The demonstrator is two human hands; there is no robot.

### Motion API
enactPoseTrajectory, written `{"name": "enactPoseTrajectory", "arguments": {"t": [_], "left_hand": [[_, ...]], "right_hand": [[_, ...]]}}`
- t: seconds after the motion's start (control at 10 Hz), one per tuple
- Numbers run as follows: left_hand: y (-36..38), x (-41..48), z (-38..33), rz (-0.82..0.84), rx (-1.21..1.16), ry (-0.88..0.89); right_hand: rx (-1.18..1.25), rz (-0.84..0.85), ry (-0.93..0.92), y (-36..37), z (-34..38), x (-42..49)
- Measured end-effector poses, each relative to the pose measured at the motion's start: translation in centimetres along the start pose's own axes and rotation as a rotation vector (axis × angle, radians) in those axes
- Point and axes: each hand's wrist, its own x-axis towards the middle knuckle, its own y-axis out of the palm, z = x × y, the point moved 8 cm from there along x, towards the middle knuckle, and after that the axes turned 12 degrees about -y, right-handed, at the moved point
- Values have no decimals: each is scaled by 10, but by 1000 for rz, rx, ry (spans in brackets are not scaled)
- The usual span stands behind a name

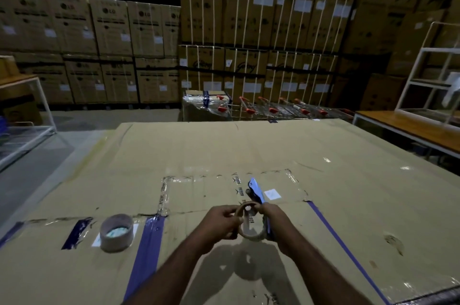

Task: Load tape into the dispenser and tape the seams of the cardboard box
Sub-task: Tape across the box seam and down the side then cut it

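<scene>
A large flat cardboard box (224, 150) fills the foreground, its top patched with clear and blue tape strips. Above it, my left hand (220, 221) grips a thin brown tape ring (249, 232), an almost empty core standing on edge. My right hand (272, 217) holds the blue tape dispenser (256, 190) against the ring's right side, blade end pointing away from me. A fuller roll of clear tape (116, 232) lies flat on the box to the left, untouched.
Stacked appliance cartons (249, 18) wall off the back. Shopping trolleys with red handles (273, 108) stand beyond the box's far edge. A white-framed wooden table (410, 130) is at right, a white metal rack (27, 130) at left, grey floor between.
</scene>
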Motion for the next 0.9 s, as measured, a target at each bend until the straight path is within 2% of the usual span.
{"name": "enactPoseTrajectory", "arguments": {"t": [0.1,0.2,0.3,0.5,0.7,0.8,0.9], "left_hand": [[-6,18,1,-30,42,-17],[-11,36,0,-87,69,-27],[-14,52,-1,-174,208,-33],[-3,73,19,-207,517,-48],[-1,83,34,-208,558,-92],[-1,90,33,-116,582,-145],[-13,89,10,-141,597,-166]], "right_hand": [[-29,-30,73,-4,-21,20],[-129,-19,59,-11,-37,43],[-236,2,32,-14,-46,57],[-740,52,-31,-20,-72,79],[-723,136,-41,-17,-88,84],[-739,232,11,-20,-94,92],[-891,230,-18,-28,-65,104]]}}
